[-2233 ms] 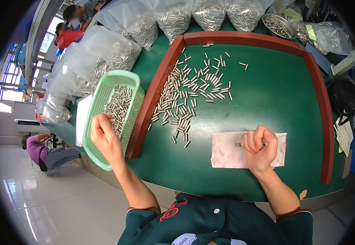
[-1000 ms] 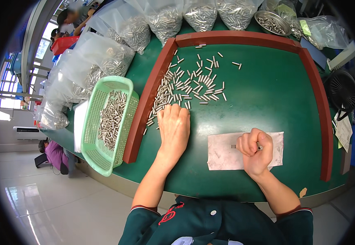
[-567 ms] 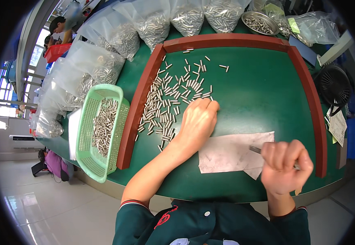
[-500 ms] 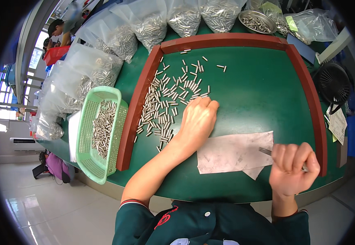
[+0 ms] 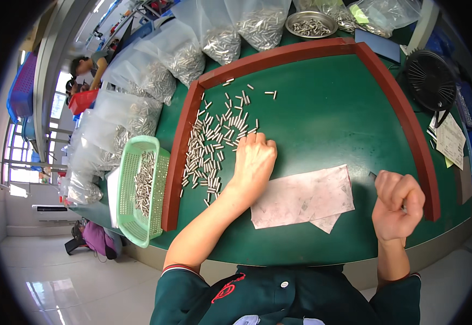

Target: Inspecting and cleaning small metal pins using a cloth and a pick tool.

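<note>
Many short silvery metal pins [image 5: 203,151] lie scattered over the left part of the green tabletop [image 5: 322,114]. My left hand [image 5: 255,162] rests knuckles up at the right edge of the pins, fingers curled down and closed. Its fingertips are hidden, so what they pinch cannot be seen. My right hand [image 5: 399,207] is closed round a slim grey metal tool [image 5: 372,175], whose end pokes out past the index finger; its kind is unclear. Between the hands a stained pinkish cloth [image 5: 301,197] lies flat, touched by neither fingers.
A red-brown raised border [image 5: 279,54] edges the work area on three sides. Left of it stands a green basket [image 5: 160,211] holding pins. Clear bags [image 5: 184,57] of pins line the back and left. A metal bowl [image 5: 289,27], black fan [image 5: 430,81] and papers [image 5: 447,141] sit beyond.
My right hand has moved right with the tool, away from the cloth's right edge. My left hand stays by the pins. The whole view has shifted and tilted slightly.
</note>
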The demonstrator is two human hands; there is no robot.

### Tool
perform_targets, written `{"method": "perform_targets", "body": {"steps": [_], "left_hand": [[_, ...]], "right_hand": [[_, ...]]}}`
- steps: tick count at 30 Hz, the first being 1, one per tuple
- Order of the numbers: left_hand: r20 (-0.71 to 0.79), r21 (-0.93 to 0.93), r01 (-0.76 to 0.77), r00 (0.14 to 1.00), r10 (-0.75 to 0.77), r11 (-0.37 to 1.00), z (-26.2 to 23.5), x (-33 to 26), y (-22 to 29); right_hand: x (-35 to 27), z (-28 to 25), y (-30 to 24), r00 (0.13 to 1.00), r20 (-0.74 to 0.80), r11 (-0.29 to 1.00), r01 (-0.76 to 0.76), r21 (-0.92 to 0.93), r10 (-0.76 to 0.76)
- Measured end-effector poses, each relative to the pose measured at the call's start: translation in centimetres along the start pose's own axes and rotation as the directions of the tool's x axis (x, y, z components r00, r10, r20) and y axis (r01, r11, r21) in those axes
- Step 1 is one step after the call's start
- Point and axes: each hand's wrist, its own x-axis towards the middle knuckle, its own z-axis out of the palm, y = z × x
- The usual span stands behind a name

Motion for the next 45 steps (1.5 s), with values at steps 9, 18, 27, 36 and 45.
{"method": "perform_targets", "body": {"steps": [9, 18, 27, 36, 45], "left_hand": [[0.026, 0.099, -0.090, 0.996, 0.087, 0.991, 1.0, 1.7, -1.3], [-0.317, -0.308, -0.195, 0.944, 0.093, 0.931, -4.6, 17.8, -4.7], [-0.314, -0.322, -0.091, 0.949, -0.016, 0.942, 1.0, 30.1, -5.9], [-0.306, -0.386, -0.056, 0.949, -0.071, 0.921, 1.5, 31.6, -5.0], [-0.388, -0.385, -0.118, 0.920, -0.045, 0.915, -0.9, 26.3, -5.9]], "right_hand": [[-0.3, -0.7, 2.3, 0.964, 0.047, 0.942, 0.265, -0.208, -0.261], [-0.7, -1.2, 2.6, 0.901, 0.154, 0.819, 0.433, -0.377, -0.405], [-0.5, -1.0, 3.1, 0.860, 0.305, 0.693, 0.511, -0.509, -0.410], [-0.1, -1.3, 3.7, 0.867, 0.287, 0.672, 0.497, -0.548, -0.407], [0.0, -1.5, 4.2, 0.830, 0.343, 0.615, 0.556, -0.559, -0.439]]}}
